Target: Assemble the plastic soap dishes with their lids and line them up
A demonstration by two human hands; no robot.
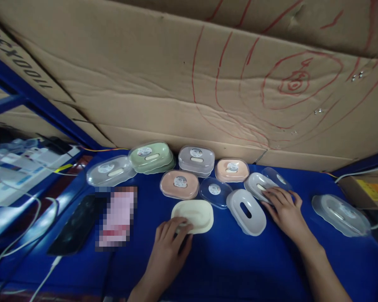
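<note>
L hand (pixel 174 237) pinches near-L rim of cream dish (pixel 200 216), R hand (pixel 285 206) well R of cream dish w/ fingers on lidless grey dish (pixel 254 183), can't tell if gripping, slotted grey dish (pixel 255 218) just R of cream dish, pink dish (pixel 170 184) behind it.

Cream tray (pixel 200 214), pale grey dish (pixel 255 183), green box (pixel 160 150), blue tabletop (pixel 223 268), brown cardboard (pixel 145 84) with red curves (pixel 216 75)
</note>
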